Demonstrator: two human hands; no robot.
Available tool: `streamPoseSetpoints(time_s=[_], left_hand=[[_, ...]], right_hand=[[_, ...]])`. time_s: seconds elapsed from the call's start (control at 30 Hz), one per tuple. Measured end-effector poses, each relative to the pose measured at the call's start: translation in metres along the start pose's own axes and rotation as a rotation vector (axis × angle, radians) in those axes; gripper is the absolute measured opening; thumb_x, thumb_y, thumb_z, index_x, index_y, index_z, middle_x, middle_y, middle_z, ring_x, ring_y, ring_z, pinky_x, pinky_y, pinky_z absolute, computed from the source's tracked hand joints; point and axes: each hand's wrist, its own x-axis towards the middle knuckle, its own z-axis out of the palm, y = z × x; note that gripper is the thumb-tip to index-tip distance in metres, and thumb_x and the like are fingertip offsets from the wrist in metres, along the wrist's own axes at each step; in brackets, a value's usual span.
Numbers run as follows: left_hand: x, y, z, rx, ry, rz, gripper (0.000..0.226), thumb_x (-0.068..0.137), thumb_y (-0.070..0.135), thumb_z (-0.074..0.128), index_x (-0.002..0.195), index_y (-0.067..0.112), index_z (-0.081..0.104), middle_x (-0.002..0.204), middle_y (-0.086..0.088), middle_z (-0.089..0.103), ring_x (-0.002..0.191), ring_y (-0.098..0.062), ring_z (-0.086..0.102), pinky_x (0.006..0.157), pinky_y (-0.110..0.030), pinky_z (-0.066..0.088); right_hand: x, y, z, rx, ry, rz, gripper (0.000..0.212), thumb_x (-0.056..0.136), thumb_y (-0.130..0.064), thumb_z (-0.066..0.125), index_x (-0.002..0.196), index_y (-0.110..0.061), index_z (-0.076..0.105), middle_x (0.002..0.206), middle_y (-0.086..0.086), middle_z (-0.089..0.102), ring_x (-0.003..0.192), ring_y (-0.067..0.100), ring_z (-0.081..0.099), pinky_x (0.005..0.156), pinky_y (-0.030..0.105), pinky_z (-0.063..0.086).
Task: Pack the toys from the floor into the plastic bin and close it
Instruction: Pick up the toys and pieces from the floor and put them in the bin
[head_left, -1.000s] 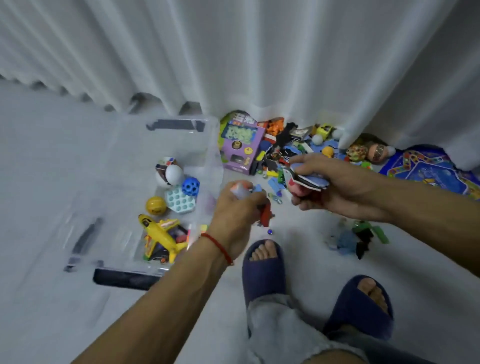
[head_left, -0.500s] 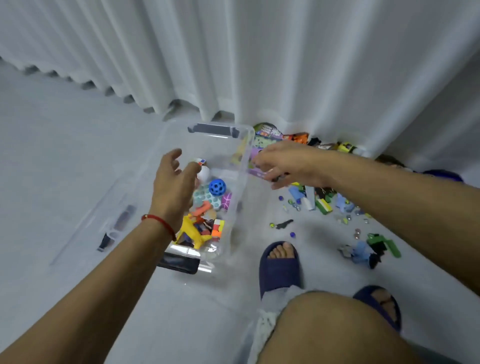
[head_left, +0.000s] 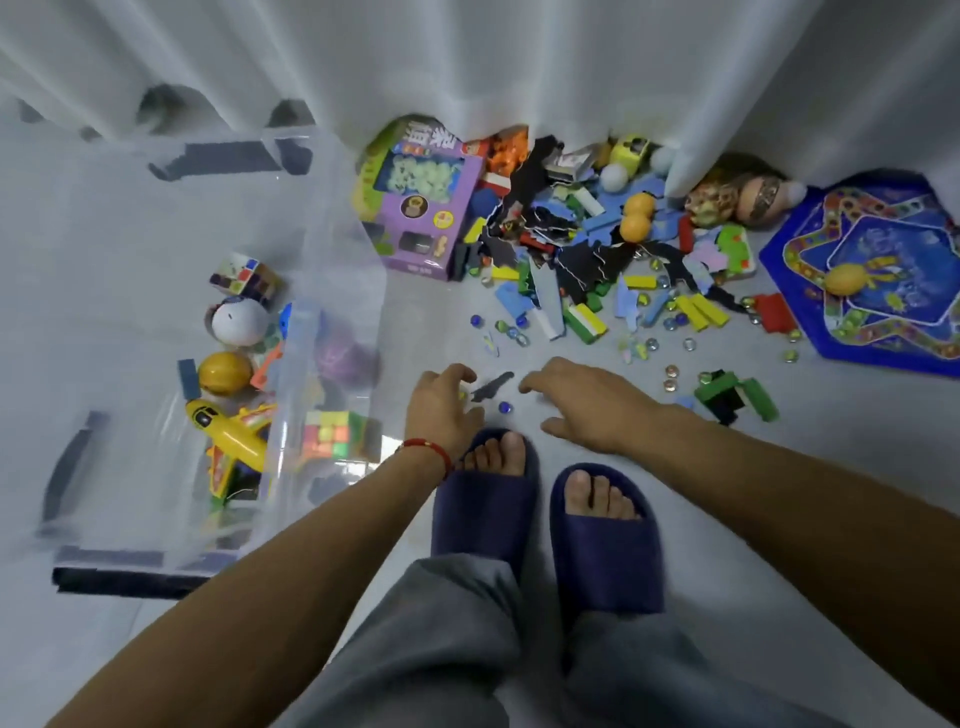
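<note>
The clear plastic bin (head_left: 340, 244) stands open on the floor at the left, holding a yellow toy plane (head_left: 228, 428), cubes, a white ball and a yellow egg. A heap of loose toys (head_left: 582, 249) lies by the curtain: a purple box (head_left: 421, 208), blocks, black and blue foam pieces, marbles. My left hand (head_left: 441, 405) and my right hand (head_left: 587, 402) hover low over the floor, fingers loosely curled, holding nothing. Between them lie a dark foam piece (head_left: 491, 387) and a blue marble (head_left: 503, 407).
A white curtain (head_left: 519, 67) hangs behind the toys. A blue board game mat (head_left: 883, 270) lies at the right with a yellow egg on it. A green and black block toy (head_left: 735, 395) sits right of my right hand. My feet in navy slippers (head_left: 545, 514) stand just below my hands.
Both hands have left the bin, where the left dropped its toys, and come down to the floor in front of my feet. The view has tilted downward.
</note>
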Motion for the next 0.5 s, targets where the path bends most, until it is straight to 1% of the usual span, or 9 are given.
streamPoseSetpoints(time_s=[0.1, 0.2, 0.3, 0.33, 0.37, 0.4, 0.43, 0.47, 0.5], left_hand=[[0.018, -0.009, 0.020, 0.092, 0.043, 0.104, 0.038, 0.084, 0.023, 0.073, 0.121, 0.019, 0.062, 0.111, -0.012, 0.052, 0.099, -0.027, 0.054, 0.085, -0.025, 0.041], [0.027, -0.016, 0.032, 0.123, 0.177, 0.187, 0.025, 0.083, 0.021, 0.075, 0.106, 0.015, 0.069, 0.100, -0.013, 0.053, 0.088, -0.026, 0.054, 0.075, -0.022, 0.039], [0.028, -0.018, 0.033, 0.164, 0.199, 0.303, 0.016, 0.080, 0.011, 0.077, 0.096, 0.011, 0.073, 0.092, -0.008, 0.057, 0.080, -0.019, 0.053, 0.070, -0.016, 0.036], [0.029, -0.019, 0.033, 0.176, 0.187, 0.332, 0.013, 0.079, 0.011, 0.076, 0.092, 0.011, 0.073, 0.090, -0.006, 0.058, 0.079, -0.018, 0.054, 0.068, -0.018, 0.038], [0.032, -0.018, 0.033, 0.186, 0.171, 0.350, 0.010, 0.080, 0.013, 0.075, 0.088, 0.011, 0.072, 0.088, -0.004, 0.058, 0.078, -0.018, 0.055, 0.068, -0.022, 0.042], [0.035, -0.017, 0.034, 0.201, 0.154, 0.355, 0.007, 0.081, 0.014, 0.075, 0.086, 0.012, 0.071, 0.086, -0.003, 0.057, 0.076, -0.018, 0.054, 0.068, -0.026, 0.045], [0.038, -0.015, 0.034, 0.218, 0.134, 0.346, 0.005, 0.082, 0.015, 0.074, 0.084, 0.012, 0.070, 0.085, -0.001, 0.057, 0.076, -0.018, 0.053, 0.068, -0.029, 0.045], [0.041, -0.012, 0.034, 0.237, 0.116, 0.336, 0.005, 0.083, 0.015, 0.073, 0.084, 0.013, 0.068, 0.084, 0.000, 0.056, 0.076, -0.017, 0.051, 0.068, -0.030, 0.044], [0.044, -0.009, 0.034, 0.255, 0.096, 0.332, 0.005, 0.083, 0.014, 0.072, 0.082, 0.014, 0.067, 0.083, 0.000, 0.056, 0.075, -0.017, 0.050, 0.068, -0.029, 0.042]], right_hand=[[0.034, -0.016, 0.029, 0.123, 0.112, 0.090, 0.041, 0.094, -0.022, 0.063, 0.132, -0.020, 0.047, 0.127, 0.009, 0.045, 0.105, 0.034, 0.057, 0.082, 0.044, 0.050], [0.056, -0.026, 0.050, 0.121, 0.182, 0.080, 0.039, 0.090, -0.016, 0.067, 0.123, -0.018, 0.048, 0.120, 0.008, 0.046, 0.102, 0.031, 0.056, 0.071, 0.037, 0.043], [0.062, -0.029, 0.049, 0.132, 0.174, 0.052, 0.042, 0.086, -0.011, 0.069, 0.124, -0.014, 0.051, 0.122, 0.009, 0.047, 0.106, 0.029, 0.055, 0.072, 0.034, 0.037], [0.060, -0.031, 0.048, 0.162, 0.189, 0.062, 0.040, 0.085, -0.010, 0.069, 0.121, -0.014, 0.053, 0.121, 0.009, 0.048, 0.105, 0.028, 0.055, 0.073, 0.033, 0.038], [0.057, -0.030, 0.049, 0.238, 0.240, 0.091, 0.032, 0.086, -0.011, 0.068, 0.115, -0.015, 0.056, 0.117, 0.007, 0.050, 0.103, 0.026, 0.056, 0.073, 0.032, 0.041], [0.051, -0.028, 0.050, 0.377, 0.324, 0.146, 0.022, 0.086, -0.011, 0.067, 0.105, -0.016, 0.059, 0.111, 0.004, 0.053, 0.097, 0.024, 0.057, 0.074, 0.033, 0.046], [0.043, -0.022, 0.052, 0.574, 0.397, 0.226, 0.013, 0.086, -0.012, 0.066, 0.096, -0.017, 0.061, 0.103, 0.001, 0.057, 0.090, 0.020, 0.059, 0.074, 0.035, 0.051], [0.032, -0.014, 0.052, 0.828, 0.452, 0.307, 0.006, 0.085, -0.012, 0.065, 0.089, -0.017, 0.064, 0.095, 0.000, 0.062, 0.083, 0.018, 0.062, 0.074, 0.036, 0.056], [0.020, -0.004, 0.050, 1.123, 0.489, 0.392, 0.005, 0.084, -0.011, 0.063, 0.083, -0.015, 0.067, 0.084, 0.001, 0.067, 0.076, 0.018, 0.065, 0.071, 0.039, 0.059]])
